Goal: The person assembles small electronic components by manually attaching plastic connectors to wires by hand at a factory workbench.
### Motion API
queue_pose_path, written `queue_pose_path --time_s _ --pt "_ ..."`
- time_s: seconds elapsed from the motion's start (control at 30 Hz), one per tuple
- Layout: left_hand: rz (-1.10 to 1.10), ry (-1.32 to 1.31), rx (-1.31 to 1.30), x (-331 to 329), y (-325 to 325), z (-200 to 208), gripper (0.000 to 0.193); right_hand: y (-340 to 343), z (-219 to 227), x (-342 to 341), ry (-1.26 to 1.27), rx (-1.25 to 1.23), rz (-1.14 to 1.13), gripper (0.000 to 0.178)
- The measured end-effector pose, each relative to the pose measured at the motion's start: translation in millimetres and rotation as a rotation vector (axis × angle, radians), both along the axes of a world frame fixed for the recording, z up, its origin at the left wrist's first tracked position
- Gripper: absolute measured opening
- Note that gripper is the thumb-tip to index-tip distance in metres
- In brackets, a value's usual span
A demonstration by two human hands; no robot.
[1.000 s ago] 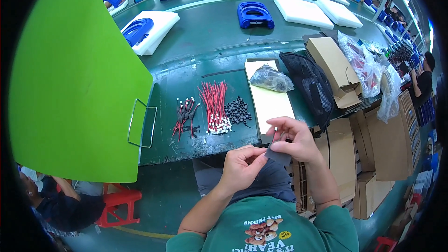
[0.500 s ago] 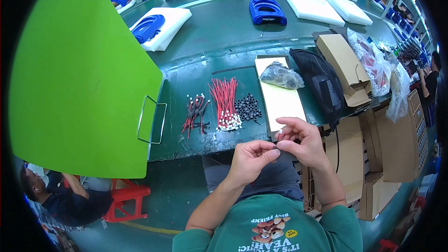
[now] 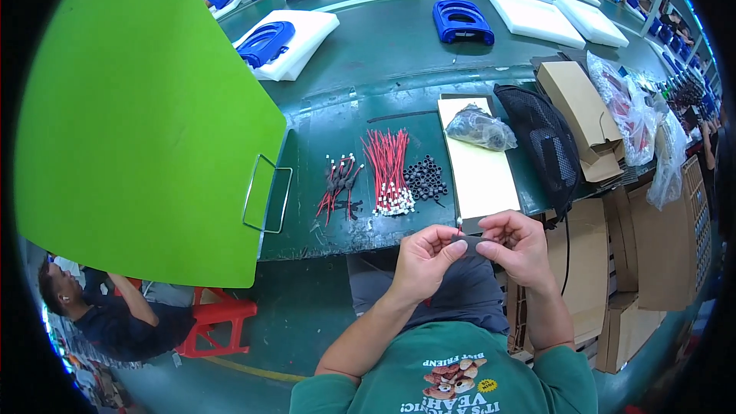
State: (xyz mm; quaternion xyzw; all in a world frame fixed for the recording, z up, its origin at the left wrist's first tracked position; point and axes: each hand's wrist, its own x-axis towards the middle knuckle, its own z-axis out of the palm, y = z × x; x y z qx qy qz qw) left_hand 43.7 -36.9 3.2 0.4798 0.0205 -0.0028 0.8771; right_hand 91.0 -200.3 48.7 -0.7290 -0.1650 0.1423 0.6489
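Both hands are in front of me, just off the table's near edge. A small black strip (image 3: 470, 244) spans the gap between them, with my left hand (image 3: 422, 264) pinching one end and my right hand (image 3: 523, 251) pinching the other. Rising beside my left fingertips is a short red wire with a white connector (image 3: 459, 222); the rest of it is hidden by the fingers and strip. Beyond the hands lie a bundle of red wires (image 3: 387, 155) with white connectors, a heap of small black rings (image 3: 426, 179) and several wires with black wrapping (image 3: 338, 182).
A large green panel (image 3: 146, 115) with a metal handle (image 3: 267, 194) stands at left. A bag of dark parts (image 3: 481, 129) lies on a pale board (image 3: 484, 176). Right of it are a black mesh bag (image 3: 540, 138) and cardboard boxes (image 3: 579, 107). A person sits at lower left.
My hands have moved slightly apart, and the black strip now shows stretched between them. The white connector stands nearer my left fingers. The whole view has shifted a little.
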Motion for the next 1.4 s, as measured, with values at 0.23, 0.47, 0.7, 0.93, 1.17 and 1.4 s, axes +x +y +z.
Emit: queue_pose_path --time_s 0.23,0.47,0.7,0.93,1.17,1.4 --pt "0.026 0.017 0.032 -0.1 -10.5 -4.7 0.020 5.2 -7.7 -1.8 0.054 0.072 -0.015 0.032" --pt "-0.025 0.042 -0.080 -1.8 -5.1 -5.4 0.027 7.1 -2.4 -2.5 0.061 0.091 -0.016 0.036" --pt "0.051 0.062 -0.021 1.5 -12.2 6.0 0.032 3.9 -3.0 -1.9 -0.006 0.035 -0.019 0.038" --pt "0.059 0.059 -0.050 3.1 -10.4 -2.1 0.021 4.2 -3.2 0.3 -0.091 -0.028 0.015 0.037" --pt "0.111 -0.006 0.059 5.1 -16.7 -6.1 0.009 6.7 -6.7 1.8 -0.068 0.008 -0.020 0.036" --pt "0.178 0.038 -0.020 2.7 -25.5 7.6 0.016 7.3 -7.6 0.9 -0.171 -0.072 -0.047 0.037"
